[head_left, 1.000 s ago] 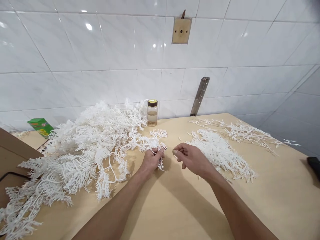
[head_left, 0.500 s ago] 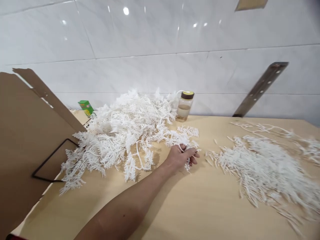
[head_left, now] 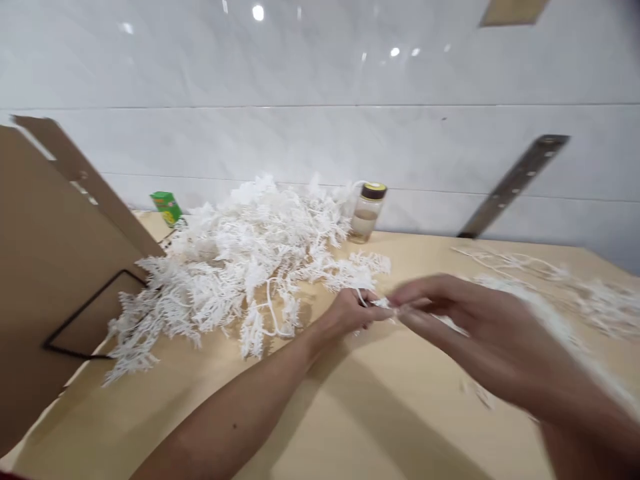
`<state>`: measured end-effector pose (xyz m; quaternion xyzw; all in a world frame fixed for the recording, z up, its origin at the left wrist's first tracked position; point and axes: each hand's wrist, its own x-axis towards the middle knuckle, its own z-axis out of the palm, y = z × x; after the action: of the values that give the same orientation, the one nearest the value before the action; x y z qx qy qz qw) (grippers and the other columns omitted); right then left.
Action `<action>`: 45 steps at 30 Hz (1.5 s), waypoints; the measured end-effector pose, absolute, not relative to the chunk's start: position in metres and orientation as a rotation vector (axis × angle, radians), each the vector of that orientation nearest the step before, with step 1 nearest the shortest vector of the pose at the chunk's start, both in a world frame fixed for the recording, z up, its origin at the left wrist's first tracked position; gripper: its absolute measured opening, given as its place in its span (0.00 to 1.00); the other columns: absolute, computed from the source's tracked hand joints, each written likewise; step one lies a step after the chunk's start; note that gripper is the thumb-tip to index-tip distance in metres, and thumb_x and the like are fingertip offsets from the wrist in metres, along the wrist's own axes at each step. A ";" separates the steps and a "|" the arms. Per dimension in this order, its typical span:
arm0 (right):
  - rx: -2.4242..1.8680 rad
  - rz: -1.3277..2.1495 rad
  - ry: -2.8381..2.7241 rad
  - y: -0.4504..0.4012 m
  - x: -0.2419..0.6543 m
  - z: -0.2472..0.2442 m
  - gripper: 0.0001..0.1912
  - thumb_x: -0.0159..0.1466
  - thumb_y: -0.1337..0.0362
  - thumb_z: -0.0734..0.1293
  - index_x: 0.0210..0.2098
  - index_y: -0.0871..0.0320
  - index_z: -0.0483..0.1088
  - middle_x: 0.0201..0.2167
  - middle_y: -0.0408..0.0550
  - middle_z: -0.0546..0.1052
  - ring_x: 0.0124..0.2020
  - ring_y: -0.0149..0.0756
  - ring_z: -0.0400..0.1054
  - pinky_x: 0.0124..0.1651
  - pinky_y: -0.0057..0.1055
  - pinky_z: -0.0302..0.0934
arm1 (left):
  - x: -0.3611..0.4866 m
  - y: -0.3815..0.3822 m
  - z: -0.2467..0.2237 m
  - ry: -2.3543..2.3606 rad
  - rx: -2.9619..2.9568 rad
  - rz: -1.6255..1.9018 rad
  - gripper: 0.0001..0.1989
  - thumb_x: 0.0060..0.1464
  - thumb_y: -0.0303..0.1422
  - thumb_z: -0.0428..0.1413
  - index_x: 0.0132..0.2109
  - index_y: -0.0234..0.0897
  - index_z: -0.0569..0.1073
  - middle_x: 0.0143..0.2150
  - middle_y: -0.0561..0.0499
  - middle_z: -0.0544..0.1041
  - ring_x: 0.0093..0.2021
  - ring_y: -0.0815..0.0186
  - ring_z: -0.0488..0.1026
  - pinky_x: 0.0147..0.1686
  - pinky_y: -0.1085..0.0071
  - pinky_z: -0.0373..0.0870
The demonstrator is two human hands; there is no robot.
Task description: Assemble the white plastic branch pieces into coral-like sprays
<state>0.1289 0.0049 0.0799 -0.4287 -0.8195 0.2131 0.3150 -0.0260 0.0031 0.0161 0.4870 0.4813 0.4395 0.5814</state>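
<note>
My left hand [head_left: 354, 309] is closed on a white cord with short branching strands, low over the middle of the table. My right hand [head_left: 465, 327], blurred by motion, meets it from the right; its thumb and fingertips come together at the cord's end by my left fingertips. Whether a strand lies between the right fingertips is too blurred to tell. A big heap of white branched cord [head_left: 270, 233] spreads behind and left of my left hand. Loose white strands [head_left: 545, 313] lie to the right, partly hidden behind my right hand.
A jar with a dark and yellow lid [head_left: 367, 213] stands against the tiled wall. A small green box [head_left: 167, 208] is at the back left. Cardboard [head_left: 60, 280] rises on the left. A dark metal strip [head_left: 515, 187] leans on the wall at the right.
My right hand has come into view from the right and reached my left fingertips. My left hand stays in nearly the same place with the cord. The view has shifted slightly.
</note>
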 end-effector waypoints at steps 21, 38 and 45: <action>-1.244 1.254 -1.876 0.024 0.166 0.033 0.14 0.61 0.53 0.67 0.34 0.59 0.73 0.25 0.45 0.75 0.25 0.33 0.70 0.32 0.31 0.65 | -0.031 0.004 0.032 1.094 1.135 0.832 0.18 0.40 0.43 0.66 0.32 0.34 0.73 0.20 0.60 0.61 0.19 0.77 0.50 0.21 0.74 0.42; -1.239 1.276 -1.835 0.023 0.171 0.021 0.18 0.62 0.50 0.65 0.34 0.59 0.74 0.23 0.42 0.72 0.21 0.28 0.64 0.24 0.26 0.58 | -0.022 0.003 0.020 1.101 1.522 0.949 0.13 0.50 0.40 0.58 0.29 0.33 0.71 0.24 0.54 0.69 0.27 0.71 0.62 0.29 0.73 0.58; -1.405 0.999 -1.987 0.015 0.162 0.030 0.13 0.62 0.56 0.63 0.30 0.58 0.74 0.21 0.42 0.73 0.18 0.30 0.67 0.24 0.27 0.57 | -0.018 0.000 0.025 1.224 1.487 0.876 0.12 0.50 0.39 0.57 0.28 0.34 0.70 0.22 0.55 0.66 0.22 0.73 0.59 0.23 0.74 0.53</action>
<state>0.1624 0.0147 0.0298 -0.5169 -0.7307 0.3674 0.2528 -0.0176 -0.0005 0.0249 0.6125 0.5039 0.3608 0.4907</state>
